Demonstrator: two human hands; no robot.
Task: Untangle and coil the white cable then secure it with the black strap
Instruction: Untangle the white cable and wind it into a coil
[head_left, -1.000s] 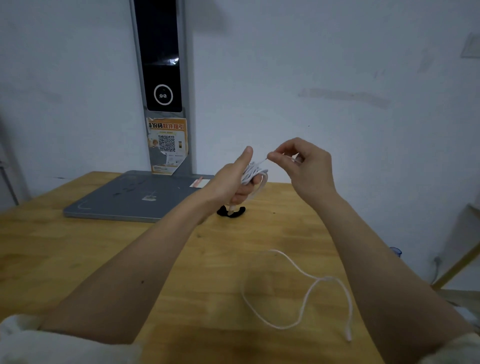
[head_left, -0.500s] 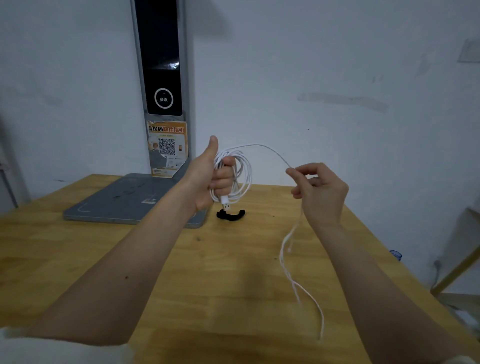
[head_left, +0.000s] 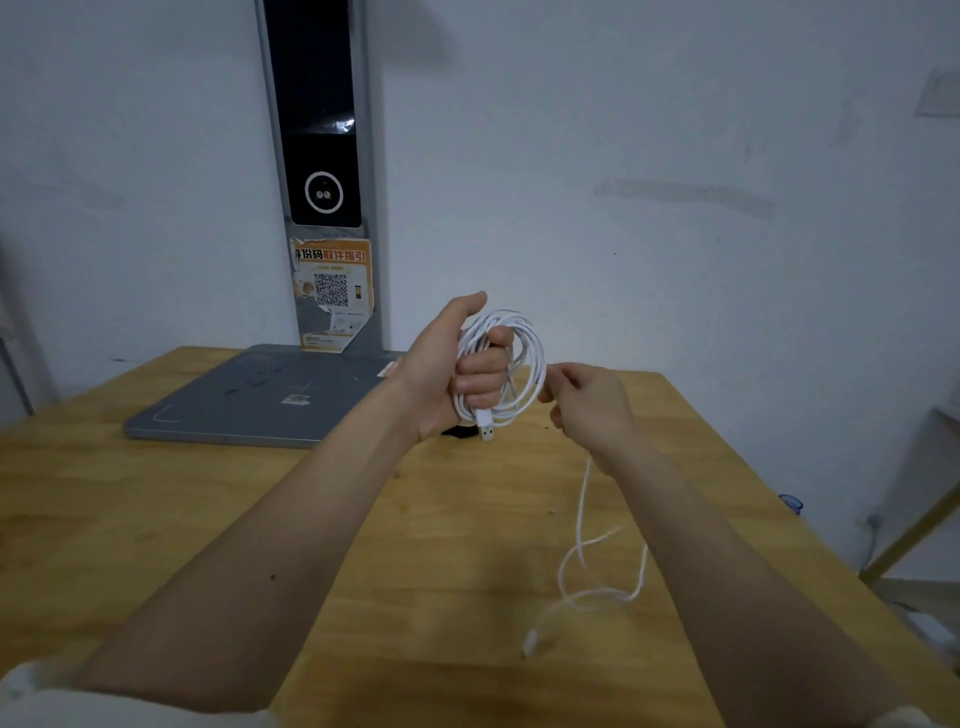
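Note:
My left hand (head_left: 447, 374) is raised above the wooden table (head_left: 208, 519) with its fingers closed through several loops of the white cable (head_left: 524, 364); the USB plug hangs below the fist. My right hand (head_left: 587, 405) pinches the same cable just right of the coil. From it the loose tail drops and lies curled on the table, ending in a small plug at the front right. The black strap (head_left: 460, 431) lies on the table behind my left wrist, mostly hidden.
A grey flat base (head_left: 260, 400) with an upright post (head_left: 322, 156) carrying a black panel and an orange QR sticker stands at the back left against the white wall. The table's right edge runs close to my right forearm.
My right hand has moved in toward the coil, laying another loop around my left hand. The loose tail on the table has grown shorter and shifted.

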